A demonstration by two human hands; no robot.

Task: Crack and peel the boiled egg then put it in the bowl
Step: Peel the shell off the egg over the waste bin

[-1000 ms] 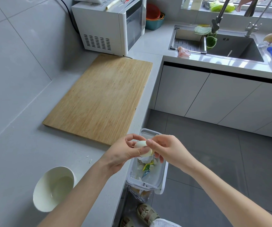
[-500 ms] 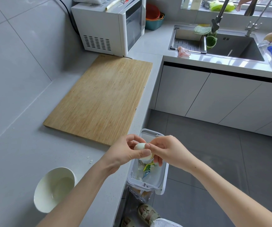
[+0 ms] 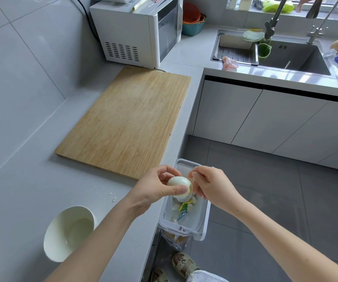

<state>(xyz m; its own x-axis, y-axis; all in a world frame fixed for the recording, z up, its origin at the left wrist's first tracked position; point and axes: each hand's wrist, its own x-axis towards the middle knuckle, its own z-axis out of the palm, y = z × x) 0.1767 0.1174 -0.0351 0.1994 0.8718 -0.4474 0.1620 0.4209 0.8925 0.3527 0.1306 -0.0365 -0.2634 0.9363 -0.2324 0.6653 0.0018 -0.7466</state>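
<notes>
My left hand (image 3: 153, 187) holds the boiled egg (image 3: 179, 185) between thumb and fingers, just past the counter's edge and above a small white waste bin (image 3: 201, 222). Most of the egg shows smooth white; a brownish patch of shell clings to its right end. My right hand (image 3: 210, 185) pinches at that end, its fingertips on the shell piece. The white bowl (image 3: 62, 237) sits on the counter at the lower left, with only a little water in it.
A wooden cutting board (image 3: 127, 121) lies on the grey counter behind my hands. Shell crumbs (image 3: 112, 196) dot the counter near the edge. A white microwave (image 3: 137, 31) stands at the back. The sink (image 3: 274, 51) is at the far right.
The egg has turned in my left hand and more bare white shows. My right hand has shifted slightly right, pulling at shell on the egg's right end.
</notes>
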